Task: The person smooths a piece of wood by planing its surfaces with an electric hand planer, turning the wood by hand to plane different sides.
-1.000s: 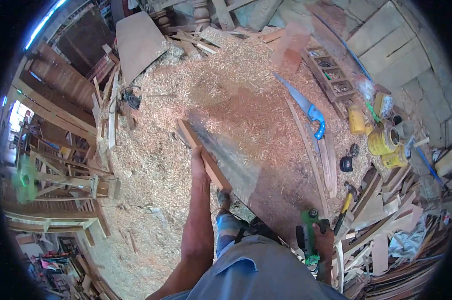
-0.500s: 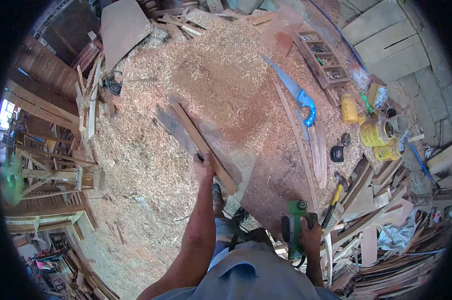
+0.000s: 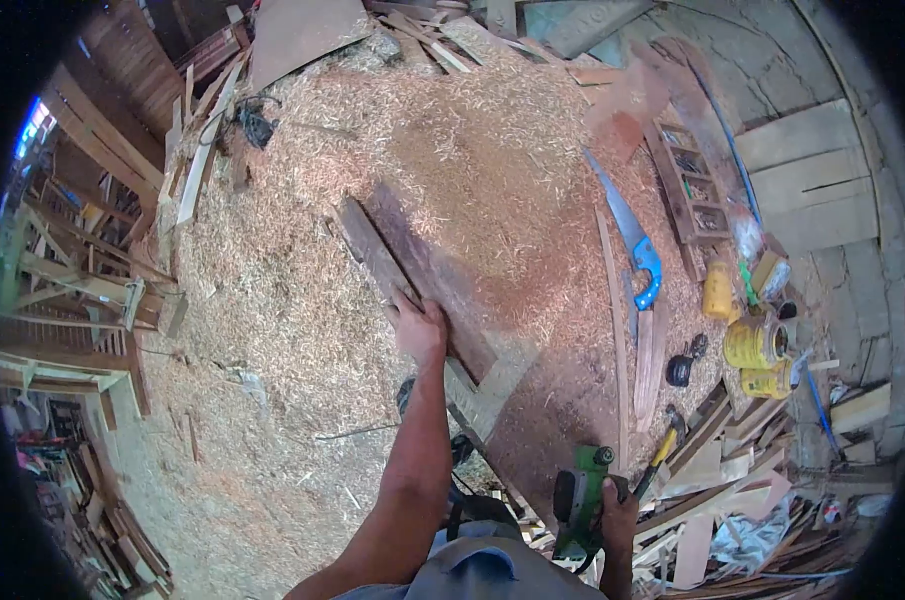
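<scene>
My left hand is on a long wooden strip, with the thumb at its left side and the fingers over its top. Beside the strip, on its right, lies a darker, wider board; both slant from upper left to lower right. The palm hides part of the strip. My right hand is wrapped around the handle of a green electric planer, near the lower right of the dusty brown work surface. The planer's underside is hidden.
Wood shavings cover the floor. To the right lie a blue-handled saw, thin wood strips, a hammer, a compartmented wooden box and yellow containers. Scrap wood is heaped at lower right.
The view has shifted. The strip has turned and moved to the left side of the darker board; my left hand has moved up along it. My right hand still holds the planer.
</scene>
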Motion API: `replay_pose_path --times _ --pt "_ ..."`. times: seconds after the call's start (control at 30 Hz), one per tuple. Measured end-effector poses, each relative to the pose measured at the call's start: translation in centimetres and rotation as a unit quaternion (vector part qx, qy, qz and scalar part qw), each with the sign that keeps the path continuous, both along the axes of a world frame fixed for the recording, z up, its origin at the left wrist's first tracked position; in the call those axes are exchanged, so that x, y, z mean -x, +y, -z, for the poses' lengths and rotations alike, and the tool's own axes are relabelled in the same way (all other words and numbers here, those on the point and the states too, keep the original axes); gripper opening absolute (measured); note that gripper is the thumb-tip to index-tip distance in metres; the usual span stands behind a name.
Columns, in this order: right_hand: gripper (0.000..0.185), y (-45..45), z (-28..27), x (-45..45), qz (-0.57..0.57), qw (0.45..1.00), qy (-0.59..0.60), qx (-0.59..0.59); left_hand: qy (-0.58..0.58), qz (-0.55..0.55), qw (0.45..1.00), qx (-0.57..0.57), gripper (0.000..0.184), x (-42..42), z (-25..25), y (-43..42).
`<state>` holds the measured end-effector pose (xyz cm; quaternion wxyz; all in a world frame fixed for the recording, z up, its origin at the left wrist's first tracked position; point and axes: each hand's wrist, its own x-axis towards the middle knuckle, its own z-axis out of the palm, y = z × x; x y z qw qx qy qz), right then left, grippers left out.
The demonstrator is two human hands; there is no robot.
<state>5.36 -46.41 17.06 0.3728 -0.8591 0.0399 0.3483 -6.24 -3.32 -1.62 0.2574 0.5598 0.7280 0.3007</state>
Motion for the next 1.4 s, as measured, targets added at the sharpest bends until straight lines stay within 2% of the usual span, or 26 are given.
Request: replay_pose_path --times 0.1,0.17,0.3,0.4,0.53,0.63,0.67,0.73,0.83,0.9,0.97,1.07,1.1,1.2,1.3,1.37,1.4 --pt "0.039 1.7 -0.2 0.6 -0.071 0.995 -0.072 -0.010 -0.018 0.007 1.000 0.001 0.079 0.1 0.4 0.6" --pt "0.036 1.6 1.5 0.5 -0.100 0.992 -0.080 0.000 -0.025 0.009 1.000 -0.013 0.080 0.2 0.7 0.1" --pt "0.033 5.8 0.4 1.3 -0.181 0.978 -0.092 -0.038 -0.030 0.002 0.999 -0.037 0.079 0.2 1.2 0.3" --pt "0.035 8.4 0.0 1.9 -0.173 0.985 -0.005 -0.006 -0.035 -0.004 0.998 -0.053 0.077 0.0 2.7 2.3" --pt "0.033 9.5 4.4 3.2 -0.270 0.949 -0.144 -0.071 -0.033 -0.010 0.998 -0.049 0.077 0.1 4.3 2.8" --pt "0.034 12.1 5.5 4.5 -0.339 0.898 -0.258 -0.108 -0.056 -0.003 0.998 0.033 0.078 0.9 0.5 3.8" --pt "0.037 12.8 5.8 4.9 -0.362 0.875 -0.299 -0.115 -0.044 0.009 0.999 0.017 0.079 1.5 0.7 4.9" --pt "0.042 14.5 4.8 5.5 -0.378 0.893 -0.231 -0.075 -0.020 0.032 0.999 -0.012 0.081 3.2 2.1 8.1" --pt "0.041 16.1 5.6 6.2 -0.388 0.894 -0.214 -0.068 -0.066 0.003 0.990 0.123 0.078 4.0 2.0 13.0" --pt "0.040 17.0 6.9 6.4 -0.392 0.887 -0.235 -0.070 -0.253 0.031 0.961 0.110 0.080 4.7 4.4 15.0" --pt "0.040 17.6 8.1 6.5 -0.386 0.887 -0.240 -0.079 -0.430 0.063 0.897 0.079 0.083 5.1 5.6 15.7" --pt "0.040 19.0 8.5 6.7 -0.390 0.880 -0.257 -0.088 -0.445 0.067 0.889 0.080 0.084 5.1 7.3 16.0" --pt "0.041 20.1 8.5 6.5 -0.394 0.874 -0.269 -0.095 -0.457 0.054 0.882 0.103 0.085 5.2 6.4 15.8" --pt "0.042 23.5 8.0 7.1 -0.408 0.855 -0.308 -0.085 -0.484 0.069 0.869 0.077 0.084 5.2 7.7 16.0" --pt "0.056 26.6 7.9 7.2 -0.397 0.884 -0.237 -0.070 -0.504 0.055 0.857 0.092 0.084 5.3 6.2 15.5" --pt "0.058 28.6 8.3 7.3 -0.400 0.879 -0.249 -0.073 -0.510 0.066 0.853 0.091 0.081 5.3 5.7 15.3" --pt "0.059 29.7 8.5 7.3 -0.403 0.876 -0.256 -0.073 -0.570 0.072 0.812 0.104 0.079 5.6 5.7 15.3"
